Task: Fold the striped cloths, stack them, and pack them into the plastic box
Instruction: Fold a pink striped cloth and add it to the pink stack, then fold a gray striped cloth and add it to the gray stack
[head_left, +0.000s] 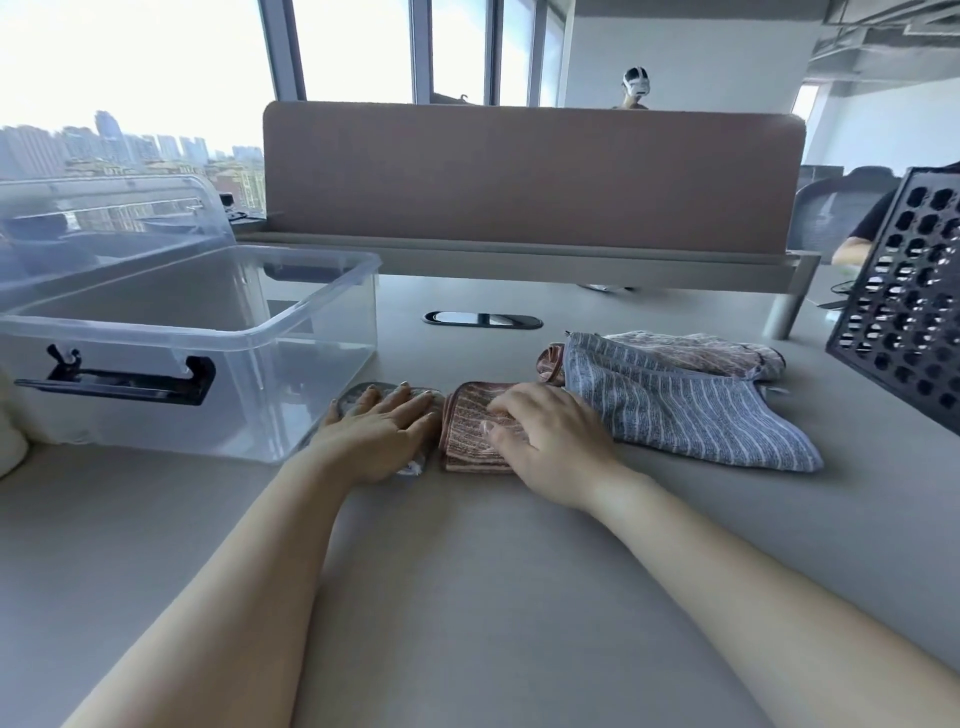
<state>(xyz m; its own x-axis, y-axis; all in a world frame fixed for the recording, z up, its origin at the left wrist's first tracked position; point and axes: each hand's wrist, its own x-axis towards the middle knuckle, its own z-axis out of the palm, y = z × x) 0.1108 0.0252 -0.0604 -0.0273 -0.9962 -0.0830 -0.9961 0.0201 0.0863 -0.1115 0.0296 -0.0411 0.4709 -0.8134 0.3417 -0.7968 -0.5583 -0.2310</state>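
The left hand (382, 431) lies flat, fingers straight and spread, pressing down on a small folded grey cloth (358, 397) that shows only at its far edge and near corner. That cloth sits right against the near right corner of the clear plastic box (208, 364); I can't say whether it touches the wall.

Just beside it, edge almost to edge, is a folded reddish striped cloth (467, 426). The right hand (550, 441) rests on it with bent fingers and the thumb lying across the top layer. From here I cannot tell whether it pinches a fold or only presses.

To the right, a blue-grey striped cloth (685, 415) lies loose and unfolded, its near corner trailing toward the table's right side. A pinkish cloth (696, 353) is bunched behind it, partly under it.

The box stands open on the left part of the table (467, 571), with nothing visible inside. It has a black latch (119, 379) on its near wall, and its lid (104, 208) is behind it.

A black perforated crate (909, 312) leans in at the far right, near the loose cloths but apart from them. Bare tabletop runs from the cloths back to a dark cable slot (483, 319) and the brown desk divider (530, 176). A wide bare stretch lies between the two forearms toward the near edge. Beyond the divider a person wearing a headset (636, 88) is partly visible.
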